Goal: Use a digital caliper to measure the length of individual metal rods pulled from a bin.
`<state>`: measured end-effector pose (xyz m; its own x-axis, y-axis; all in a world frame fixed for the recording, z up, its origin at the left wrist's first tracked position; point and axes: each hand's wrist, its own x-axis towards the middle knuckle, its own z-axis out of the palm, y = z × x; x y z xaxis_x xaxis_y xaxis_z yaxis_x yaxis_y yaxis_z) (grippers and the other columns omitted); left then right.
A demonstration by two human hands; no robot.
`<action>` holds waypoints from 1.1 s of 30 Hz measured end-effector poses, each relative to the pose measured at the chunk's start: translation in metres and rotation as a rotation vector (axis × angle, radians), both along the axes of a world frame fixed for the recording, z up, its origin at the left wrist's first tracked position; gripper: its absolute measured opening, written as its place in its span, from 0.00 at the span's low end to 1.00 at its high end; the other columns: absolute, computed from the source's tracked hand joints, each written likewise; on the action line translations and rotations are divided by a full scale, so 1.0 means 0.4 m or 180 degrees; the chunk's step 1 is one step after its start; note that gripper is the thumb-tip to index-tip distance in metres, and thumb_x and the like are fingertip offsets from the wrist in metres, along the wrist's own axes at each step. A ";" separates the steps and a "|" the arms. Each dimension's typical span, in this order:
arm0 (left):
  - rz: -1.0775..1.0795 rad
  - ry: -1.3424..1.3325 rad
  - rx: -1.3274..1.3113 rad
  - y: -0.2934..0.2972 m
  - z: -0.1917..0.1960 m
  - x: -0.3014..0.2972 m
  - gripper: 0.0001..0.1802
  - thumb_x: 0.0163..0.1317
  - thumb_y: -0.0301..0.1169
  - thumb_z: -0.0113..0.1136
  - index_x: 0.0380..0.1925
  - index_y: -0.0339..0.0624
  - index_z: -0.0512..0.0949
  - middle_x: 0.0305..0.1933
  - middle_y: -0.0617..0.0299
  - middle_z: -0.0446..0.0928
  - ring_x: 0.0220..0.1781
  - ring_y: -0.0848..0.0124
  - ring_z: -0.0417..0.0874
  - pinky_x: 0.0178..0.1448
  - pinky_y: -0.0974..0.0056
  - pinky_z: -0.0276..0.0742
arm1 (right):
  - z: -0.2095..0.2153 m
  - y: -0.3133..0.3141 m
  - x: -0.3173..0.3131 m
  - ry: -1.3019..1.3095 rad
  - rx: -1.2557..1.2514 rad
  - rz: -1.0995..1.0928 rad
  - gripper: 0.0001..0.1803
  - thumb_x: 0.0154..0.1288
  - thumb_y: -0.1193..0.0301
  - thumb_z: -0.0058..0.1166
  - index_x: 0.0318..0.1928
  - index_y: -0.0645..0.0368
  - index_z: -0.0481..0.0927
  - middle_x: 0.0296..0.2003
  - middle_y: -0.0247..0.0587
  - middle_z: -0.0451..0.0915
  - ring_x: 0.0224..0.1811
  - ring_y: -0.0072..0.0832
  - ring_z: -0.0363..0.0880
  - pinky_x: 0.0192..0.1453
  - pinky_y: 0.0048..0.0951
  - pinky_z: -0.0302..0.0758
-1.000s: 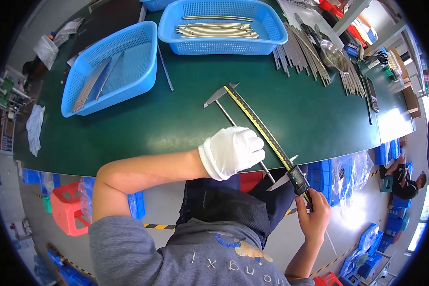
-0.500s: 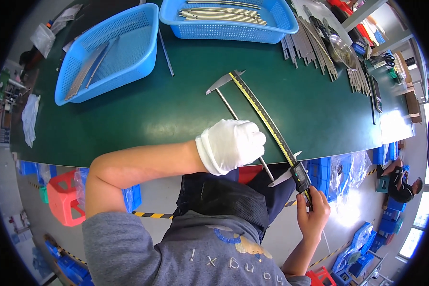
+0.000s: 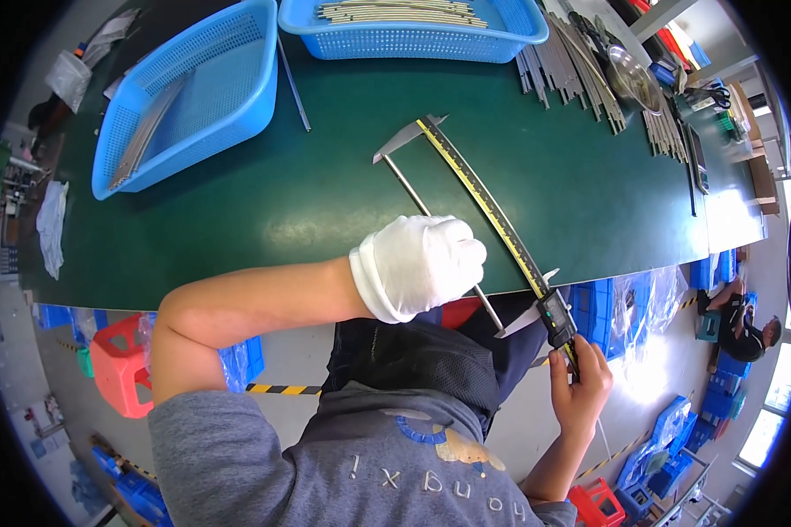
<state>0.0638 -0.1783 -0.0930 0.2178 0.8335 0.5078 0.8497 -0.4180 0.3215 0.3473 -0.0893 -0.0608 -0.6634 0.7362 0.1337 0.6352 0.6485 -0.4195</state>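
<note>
Here, the gloved left hand (image 3: 422, 269) clasps a metal rod (image 3: 406, 185) jutting out far-left and near-right; the right hand (image 3: 582, 388) grasps the caliper (image 3: 487, 201) by its near end.

A worker in a gray short-sleeved shirt (image 3: 369, 465) bends the left arm sharply, the elbow (image 3: 174, 309) jutting out to the side and the bare left forearm (image 3: 268, 292) running nearly level across the front of the body. The left hand (image 3: 426, 263), in a white glove (image 3: 404, 274), is balled into a fist, its back turned up, the wrist straight beneath the cuff (image 3: 371, 285). On the other side, the right forearm (image 3: 552, 465) reaches forward from close to the trunk, angled slightly outward. The ungloved right hand (image 3: 582, 386) is clenched, thumb (image 3: 560, 378) on the inner side, fingers (image 3: 596, 364) curled opposite it.
</note>
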 end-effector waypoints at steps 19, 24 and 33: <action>-0.0047 -0.0016 -0.0052 0.009 0.036 -0.022 0.15 0.34 0.20 0.61 0.29 0.43 0.80 0.31 0.60 0.76 0.35 0.60 0.81 0.30 0.62 0.77 | -0.018 -0.002 0.004 0.0301 -0.0030 -0.0019 0.17 0.51 0.71 0.66 0.42 0.61 0.79 0.23 0.39 0.75 0.19 0.29 0.76 0.24 0.26 0.71; -0.0073 0.0047 -0.0165 0.010 0.043 -0.024 0.16 0.34 0.20 0.61 0.29 0.42 0.80 0.31 0.60 0.76 0.34 0.60 0.80 0.30 0.62 0.77 | -0.017 -0.004 0.004 0.0294 0.0002 -0.0025 0.16 0.52 0.69 0.67 0.40 0.60 0.79 0.23 0.38 0.75 0.18 0.30 0.75 0.23 0.26 0.71; -0.0096 0.0013 -0.0359 0.013 0.054 -0.034 0.16 0.34 0.21 0.63 0.30 0.42 0.80 0.32 0.60 0.76 0.35 0.58 0.79 0.38 0.58 0.78 | -0.022 -0.009 -0.004 0.0248 0.0074 -0.0264 0.16 0.50 0.64 0.69 0.35 0.59 0.79 0.20 0.37 0.73 0.16 0.30 0.73 0.20 0.28 0.68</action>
